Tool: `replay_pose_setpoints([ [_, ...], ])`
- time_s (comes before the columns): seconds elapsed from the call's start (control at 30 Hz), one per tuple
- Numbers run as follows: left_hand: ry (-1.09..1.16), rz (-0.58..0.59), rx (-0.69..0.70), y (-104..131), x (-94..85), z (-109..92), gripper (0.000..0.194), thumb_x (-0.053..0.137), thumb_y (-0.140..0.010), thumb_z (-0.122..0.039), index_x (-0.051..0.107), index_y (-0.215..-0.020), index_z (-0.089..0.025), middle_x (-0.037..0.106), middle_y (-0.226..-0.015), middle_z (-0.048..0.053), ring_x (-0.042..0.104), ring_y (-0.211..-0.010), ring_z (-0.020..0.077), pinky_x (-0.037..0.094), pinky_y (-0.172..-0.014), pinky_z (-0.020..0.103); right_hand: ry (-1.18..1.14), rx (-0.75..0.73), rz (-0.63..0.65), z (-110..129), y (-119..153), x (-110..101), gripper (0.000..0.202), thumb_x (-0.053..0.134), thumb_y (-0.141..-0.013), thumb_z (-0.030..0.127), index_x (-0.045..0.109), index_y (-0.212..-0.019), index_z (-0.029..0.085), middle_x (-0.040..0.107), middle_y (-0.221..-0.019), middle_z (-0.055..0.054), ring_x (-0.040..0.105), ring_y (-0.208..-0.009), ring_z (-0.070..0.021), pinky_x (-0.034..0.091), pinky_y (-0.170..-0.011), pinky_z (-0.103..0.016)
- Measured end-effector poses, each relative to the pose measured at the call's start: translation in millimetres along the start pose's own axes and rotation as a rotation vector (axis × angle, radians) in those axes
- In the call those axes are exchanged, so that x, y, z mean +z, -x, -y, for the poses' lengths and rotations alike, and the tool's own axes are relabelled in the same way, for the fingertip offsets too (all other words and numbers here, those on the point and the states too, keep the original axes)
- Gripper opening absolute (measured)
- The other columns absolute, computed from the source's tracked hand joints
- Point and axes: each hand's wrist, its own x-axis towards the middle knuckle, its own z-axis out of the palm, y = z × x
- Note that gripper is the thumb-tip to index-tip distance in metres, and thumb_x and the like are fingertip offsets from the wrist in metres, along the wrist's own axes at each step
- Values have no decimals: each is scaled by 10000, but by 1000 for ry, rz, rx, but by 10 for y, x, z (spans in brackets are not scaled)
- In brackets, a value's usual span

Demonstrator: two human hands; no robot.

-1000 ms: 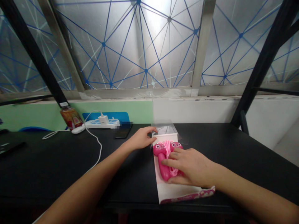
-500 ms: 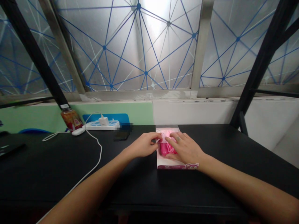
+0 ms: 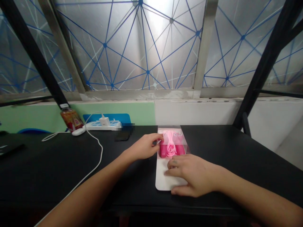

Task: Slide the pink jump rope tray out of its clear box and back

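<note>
A long package [image 3: 163,183] lies on the black table, with a white flap flat at its near end. Under a clear cover in its far part shows a coiled pink rope [image 3: 171,148] between two darker pink handles. My left hand [image 3: 149,145] is at the package's left edge, its thumb and fingertips pinched there; what lies between them is too small to name. My right hand [image 3: 191,173] rests over the white flap with its fingers apart, holding nothing.
At the back left stand a bottle [image 3: 71,119], a white power strip [image 3: 94,126] with a charger, and a dark blurred object [image 3: 123,135]. A white cable [image 3: 100,157] runs forward across the table [image 3: 224,195]. Black posts rise at both sides.
My right hand has moved from the pink rope toward the near end. The package's near flap, folded up with a printed edge before, is now laid flat. My left hand has hardly moved.
</note>
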Motion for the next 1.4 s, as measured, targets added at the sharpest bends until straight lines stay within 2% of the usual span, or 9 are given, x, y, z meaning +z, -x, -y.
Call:
replay_pose_setpoints([
  [0.2, -32, -13, 20, 7, 39, 14, 239, 514, -824, -104, 630, -1013, -193, 659, -1115, 63, 617, -991, 202, 470, -781, 264, 26, 148, 0, -76, 12, 25, 444, 480, -932, 487, 589, -1243, 190, 609, -1205, -136, 589, -1054, -295, 450, -904, -429],
  [0.4, -32, -4, 30, 24, 22, 41, 179, 527, -866, -168, 630, -1010, -195, 659, -1123, 56, 617, -989, 198, 466, -786, 264, -96, 110, -10, -117, 101, -101, 442, 603, -863, 367, 560, -1280, 227, 601, -1232, -91, 578, -1085, -256, 443, -956, -386],
  [0.57, -18, 40, 22, 43, -18, 14, 217, 458, -954, -283, 620, -1074, -204, 628, -1233, 50, 583, -1107, 205, 431, -931, 304, -78, 238, -233, -375, 210, -135, 420, 558, -847, 200, 557, -1267, 220, 560, -1265, -95, 521, -1161, -240, 428, -997, -376],
  [0.73, -42, 93, -1, 65, -44, -39, 331, 409, -981, -414, 594, -1153, -201, 568, -1335, 68, 537, -1198, 226, 399, -1012, 341, -97, 361, -246, -656, 256, 95, 725, 652, -809, 410, 371, -1441, 195, 330, -1480, -157, 318, -1363, -320, 328, -1105, -475],
  [0.87, -86, 132, -10, 108, -71, -53, 551, 562, -882, -517, 504, -1310, -175, 485, -1421, 112, 476, -1278, 266, 365, -1070, 371, -143, 448, -289, -751, 233, 184, 757, 626, -824, 508, 335, -1455, 208, 316, -1476, -145, 315, -1368, -304, 317, -1117, -464],
  [0.97, -107, 152, 37, 117, -75, -17, 651, 687, -789, -504, 505, -1324, -183, 440, -1457, 117, 435, -1315, 285, 338, -1098, 375, -128, 457, -337, -766, 217, 163, 628, 553, -881, 500, 391, -1414, 211, 384, -1424, -138, 380, -1326, -284, 340, -1101, -442],
  [1.1, -115, 53, 69, 104, -41, 49, 362, 596, -888, -353, 605, -1220, -208, 543, -1344, 95, 516, -1227, 241, 372, -1060, 349, -69, 449, -398, -743, 197, 106, 446, 544, -898, 432, 530, -1278, 198, 537, -1244, -138, 529, -1157, -272, 416, -1007, -424],
  [1.2, -165, -12, 28, 102, -26, 45, 283, 562, -902, -321, 672, -1144, -226, 576, -1245, 99, 594, -1069, 229, 436, -955, 337, -100, 486, -325, -724, 180, 96, 352, 572, -875, 389, 606, -1164, 190, 647, -979, -97, 628, -856, -235, 492, -772, -360],
  [1.4, -156, 62, -109, 97, -65, -14, 334, 489, -890, -240, 694, -1152, -208, 683, -778, 43, 610, -690, 173, 429, -664, 259, -296, 553, -279, -690, 179, 92, 335, 522, -880, 286, 588, -1184, 160, 695, -753, -44, 625, -637, -189, 434, -573, -289],
])
